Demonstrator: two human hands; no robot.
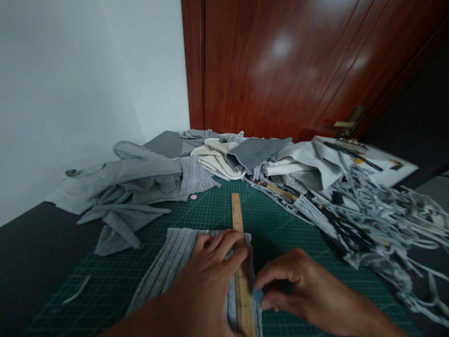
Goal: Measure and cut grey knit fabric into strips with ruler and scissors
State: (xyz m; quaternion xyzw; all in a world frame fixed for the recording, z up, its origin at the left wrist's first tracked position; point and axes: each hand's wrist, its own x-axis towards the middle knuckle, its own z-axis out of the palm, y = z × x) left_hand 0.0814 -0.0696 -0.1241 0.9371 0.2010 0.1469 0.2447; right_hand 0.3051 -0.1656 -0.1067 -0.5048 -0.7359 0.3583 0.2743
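Observation:
A piece of grey ribbed knit fabric [175, 252] lies flat on the green cutting mat [280, 224]. Along its right edge runs a wooden ruler [237, 210], pointing away from me. My left hand [210, 276] holds the ruler down against the fabric, fingers bent across it and the thumb partly hidden near its lower end. Just right of the ruler, my right hand [294, 285] pinches a small flat blue-grey piece [257, 296], like tailor's chalk, between thumb and forefinger. This piece meets the fabric's right edge, and most of it is covered by the fingers.
Grey fabric pieces [140, 178] are heaped at the left, with cream and grey cloth [259, 154] behind the mat. Tangled fabric strips [386, 220] and dark tools crowd the right side. A pink disc [193, 197] and a pale scrap [77, 290] lie on the mat.

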